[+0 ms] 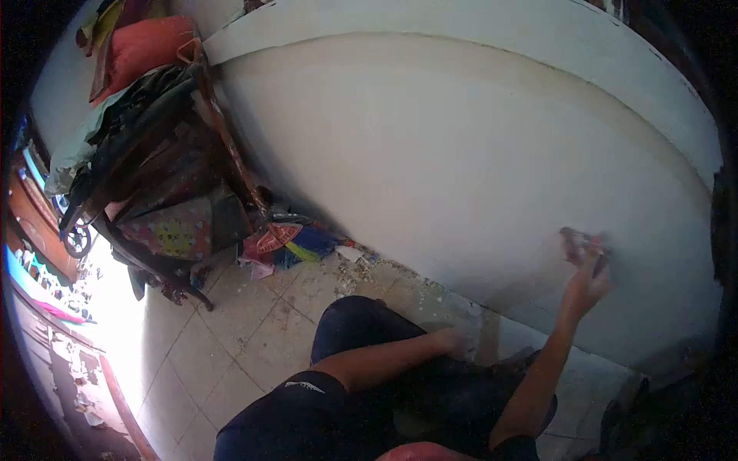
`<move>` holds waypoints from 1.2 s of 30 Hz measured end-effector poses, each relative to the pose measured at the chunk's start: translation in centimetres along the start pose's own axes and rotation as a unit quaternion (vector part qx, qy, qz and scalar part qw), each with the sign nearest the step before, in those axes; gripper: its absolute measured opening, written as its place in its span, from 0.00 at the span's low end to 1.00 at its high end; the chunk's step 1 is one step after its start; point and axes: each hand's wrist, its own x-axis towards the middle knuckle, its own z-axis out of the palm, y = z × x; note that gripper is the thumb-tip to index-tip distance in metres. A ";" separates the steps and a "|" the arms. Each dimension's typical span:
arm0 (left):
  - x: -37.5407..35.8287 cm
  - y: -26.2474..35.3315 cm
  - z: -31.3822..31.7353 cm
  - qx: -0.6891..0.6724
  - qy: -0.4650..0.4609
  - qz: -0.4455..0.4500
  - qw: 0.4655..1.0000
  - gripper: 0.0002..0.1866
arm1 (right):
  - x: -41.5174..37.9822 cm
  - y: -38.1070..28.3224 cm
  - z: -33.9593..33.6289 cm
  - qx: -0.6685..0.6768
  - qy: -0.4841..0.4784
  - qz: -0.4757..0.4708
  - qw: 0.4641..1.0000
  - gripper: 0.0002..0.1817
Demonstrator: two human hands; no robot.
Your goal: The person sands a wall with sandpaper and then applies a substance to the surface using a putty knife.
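Against the white wall (430, 146), on the right side of the view, my right hand (590, 280) is closed on a small, flat reddish-grey piece (573, 244). Motion blurs that piece, so its exact kind does not show. It appears to touch the wall's surface. My left hand (448, 341) is low, beside my bent knee and close to the foot of the wall. Its fingers are smeared and partly lost in shadow, and I see nothing clear in them.
An old wooden chair (231, 146) piled with dark cloths and a red cushion (150, 50) stands at the left. Plastic bags (311, 244) and crumbled debris (357, 276) lie along the wall's base. Tiled floor (231, 346) spreads around my legs, with bright light at the left.
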 end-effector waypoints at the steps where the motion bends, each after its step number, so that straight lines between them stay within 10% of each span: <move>1: -0.2 0.5 -0.3 -0.004 0.002 -0.001 1.000 0.19 | -0.1 -0.9 -0.2 0.058 0.070 0.029 0.995 0.29; 4: -0.8 2.4 -2.7 0.080 -0.022 0.015 0.996 0.22 | -0.5 4.0 1.9 -0.009 0.009 -0.119 0.993 0.28; 7: -0.4 2.0 -1.3 -0.005 -0.004 -0.035 0.999 0.24 | -1.9 2.5 2.9 -0.010 -0.140 -0.048 0.989 0.26; 13: 1.9 1.9 -0.7 0.108 -0.086 -0.011 0.990 0.25 | 0.1 0.9 0.6 0.126 0.040 -0.026 0.991 0.26; 19: 0.4 1.4 -0.1 0.006 -0.075 -0.026 0.997 0.25 | -1.6 4.1 2.4 0.016 -0.147 -0.019 0.989 0.28; 23: 0.5 0.7 0.4 0.022 0.011 -0.003 1.000 0.26 | -0.9 3.7 2.2 -0.069 -0.097 -0.023 0.993 0.27; 25: 0.5 0.4 0.0 -0.038 0.019 -0.010 0.999 0.26 | -0.5 0.5 1.3 0.090 0.000 0.007 0.996 0.25; 29: 1.4 1.6 -1.3 0.090 -0.053 0.000 0.994 0.26 | -0.1 1.8 1.4 0.150 -0.003 -0.009 0.989 0.25; 31: 1.7 1.7 -1.2 0.080 -0.085 -0.010 0.993 0.26 | -1.1 2.9 1.8 -0.104 -0.099 -0.055 0.988 0.25; 36: 1.0 1.8 -1.1 0.156 -0.075 0.019 0.985 0.15 | -0.9 1.9 1.3 -0.008 -0.084 0.014 0.996 0.23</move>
